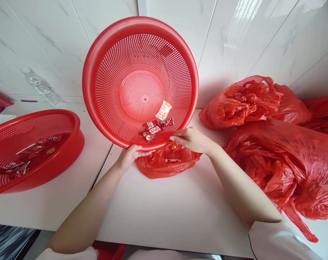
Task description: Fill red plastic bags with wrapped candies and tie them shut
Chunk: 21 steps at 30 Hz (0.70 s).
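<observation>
A large round red basket (143,25) is tilted up so that its inside faces me. Several small wrapped packets (154,129) lie low inside it, with a pale packet (163,110) just above them. At the lower rim, my left hand (131,156) is closed on the basket. My right hand (190,140) is at the rim's lower right, thumb and fingers pressed together; whether they grip the rim or something small is hidden. Under the tilted rim, an open red plastic bag (166,169) rests on the table, with packets (173,156) showing in it.
Another red basket (55,162) with several packets stands at the left. Full red plastic bags (242,103) (296,162) sit at the right. A clear plastic bottle (46,88) lies by the tiled wall. The white table (169,213) has a seam left of centre.
</observation>
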### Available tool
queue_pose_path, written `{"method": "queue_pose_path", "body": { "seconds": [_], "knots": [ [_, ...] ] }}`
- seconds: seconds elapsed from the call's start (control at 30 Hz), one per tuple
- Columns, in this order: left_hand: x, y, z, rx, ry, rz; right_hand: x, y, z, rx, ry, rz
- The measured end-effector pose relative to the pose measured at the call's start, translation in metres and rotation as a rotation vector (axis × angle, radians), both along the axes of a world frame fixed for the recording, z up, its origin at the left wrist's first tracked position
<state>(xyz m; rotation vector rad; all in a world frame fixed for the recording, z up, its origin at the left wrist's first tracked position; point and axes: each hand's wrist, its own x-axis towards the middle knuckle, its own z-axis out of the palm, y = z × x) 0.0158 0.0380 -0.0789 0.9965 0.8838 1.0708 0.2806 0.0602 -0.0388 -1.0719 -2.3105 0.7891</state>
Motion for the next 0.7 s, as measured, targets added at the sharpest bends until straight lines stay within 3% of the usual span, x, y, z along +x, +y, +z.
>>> {"method": "queue_pose_path", "body": {
  "seconds": [0.2, 0.27, 0.47, 0.7],
  "knots": [
    [0.005, -0.006, -0.004, -0.022, 0.003, -0.058, -0.001, 0.011, -0.017, 0.349, -0.163, -0.199],
    [0.006, -0.009, -0.005, -0.022, -0.002, -0.074, 0.0, 0.014, -0.024, 0.413, -0.256, -0.2],
    [0.006, -0.006, -0.01, -0.047, -0.023, -0.07, 0.003, 0.012, -0.02, 0.251, -0.273, 0.039],
    [0.002, -0.002, -0.011, -0.066, -0.086, -0.129, -0.004, 0.011, -0.024, 0.389, -0.293, 0.0]
  ]
}}
